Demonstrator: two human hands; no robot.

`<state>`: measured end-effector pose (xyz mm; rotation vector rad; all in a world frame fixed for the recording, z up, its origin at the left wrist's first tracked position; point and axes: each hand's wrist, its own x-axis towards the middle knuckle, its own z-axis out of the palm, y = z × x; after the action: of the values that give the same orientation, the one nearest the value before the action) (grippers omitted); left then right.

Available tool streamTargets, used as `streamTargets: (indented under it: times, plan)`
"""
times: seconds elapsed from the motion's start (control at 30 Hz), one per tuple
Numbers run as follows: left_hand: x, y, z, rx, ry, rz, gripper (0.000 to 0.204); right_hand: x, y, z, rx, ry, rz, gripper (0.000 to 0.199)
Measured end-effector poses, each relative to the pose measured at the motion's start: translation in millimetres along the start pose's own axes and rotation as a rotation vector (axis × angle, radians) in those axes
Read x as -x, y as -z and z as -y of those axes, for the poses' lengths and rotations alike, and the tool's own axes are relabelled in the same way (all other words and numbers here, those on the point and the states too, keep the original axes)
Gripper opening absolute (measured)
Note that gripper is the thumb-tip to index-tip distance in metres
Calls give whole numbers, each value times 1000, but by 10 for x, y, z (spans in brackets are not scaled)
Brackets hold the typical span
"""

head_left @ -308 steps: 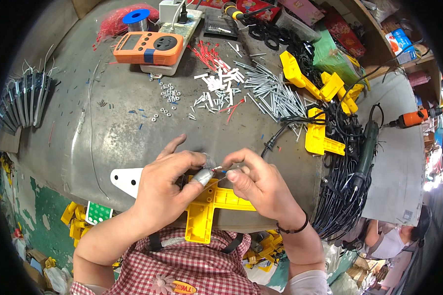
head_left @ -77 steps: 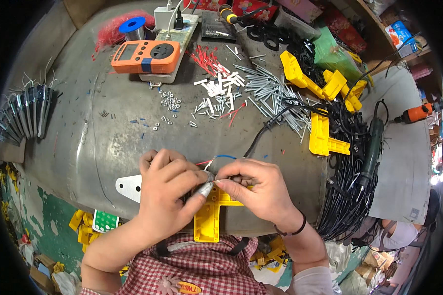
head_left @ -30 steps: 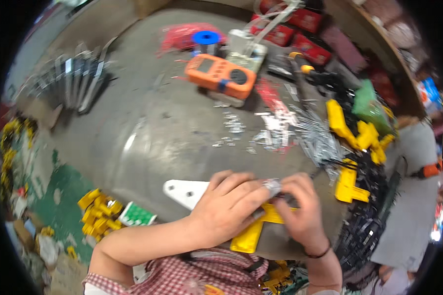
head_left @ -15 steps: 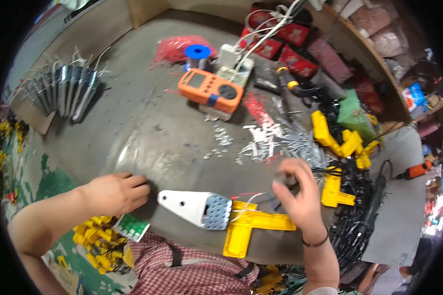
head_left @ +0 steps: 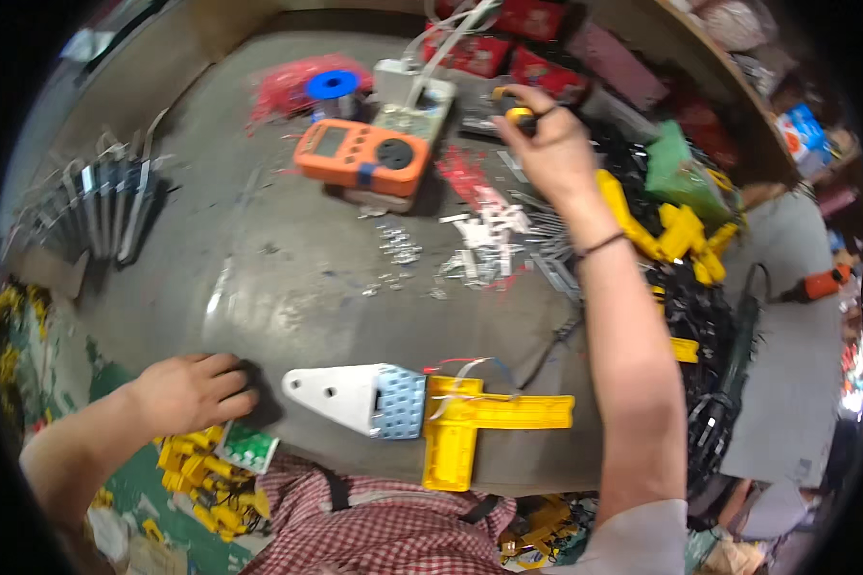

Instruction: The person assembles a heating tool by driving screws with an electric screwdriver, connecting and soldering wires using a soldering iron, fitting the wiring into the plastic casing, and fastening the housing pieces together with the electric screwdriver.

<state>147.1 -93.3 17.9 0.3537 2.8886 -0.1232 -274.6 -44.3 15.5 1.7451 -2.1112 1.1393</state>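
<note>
The right hand covers most of the yellow-tipped tool it grips, so the tool's kind cannot be told. The left hand hides whatever lies beneath its fingers at the desk edge. The small metal parts are too tiny to identify

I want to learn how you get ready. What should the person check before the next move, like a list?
1. Right hand has a firm grip on the yellow-tipped tool: cannot tell, fingers cover it.
2. Left hand is free: ok, it rests on the table edge.
3. Yellow part lies flat: ok.
4. White plate lies against it: ok.
5. Thin wires are free of snags: cannot tell.
</note>
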Motion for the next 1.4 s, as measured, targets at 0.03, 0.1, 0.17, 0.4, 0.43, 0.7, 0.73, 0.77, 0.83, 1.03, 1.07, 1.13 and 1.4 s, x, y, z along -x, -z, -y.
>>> streamTargets:
  times: [0.03, 0.1, 0.17, 0.4, 0.43, 0.7, 0.73, 0.77, 0.83, 1.03, 1.07, 1.13, 1.4]
  plan:
    - [49, -1, -24, 31, -11, 8, 17, 8, 25, 67, 69, 24, -9, 35]
    - [10, 20, -30, 130, 15, 53, 15, 21, 115, 11, -59, -16, 14, 32]
    - [8, -11, -36, 141, 41, 106, 21, 31, 117, -91, -236, -17, -51, 29]
    - [-150, 210, -68, 293, 253, -164, 35, 107, 441, 104, -124, -83, -113, 28]
    - [-218, 210, -104, 372, 353, -218, 36, 124, 504, 158, -103, -91, -145, 27]
    - [-1184, 420, -244, 884, 362, -698, 30, 336, 1104, 523, -308, -190, -460, 35]
    - [-1282, 417, -262, 891, 377, -718, 30, 397, 1156, 548, -439, -265, -460, 34]
    - [-1359, 393, -258, 899, 374, -718, 30, 447, 1188, 573, -573, -342, -459, 34]
    - [-1460, 365, -242, 918, 362, -716, 35, 540, 1195, 529, -716, -466, -312, 27]
    - [-1595, 301, -223, 918, 380, -728, 36, 619, 1012, 709, -581, -580, -61, 37]
    - [-1594, 300, -221, 910, 389, -723, 36, 614, 963, 718, -522, -555, -35, 37]
    - [-1607, 285, -223, 922, 374, -728, 36, 608, 894, 699, -545, -478, -17, 33]
    - [-1600, 272, -229, 881, 405, -712, 36, 567, 836, 713, -537, -489, 24, 31]
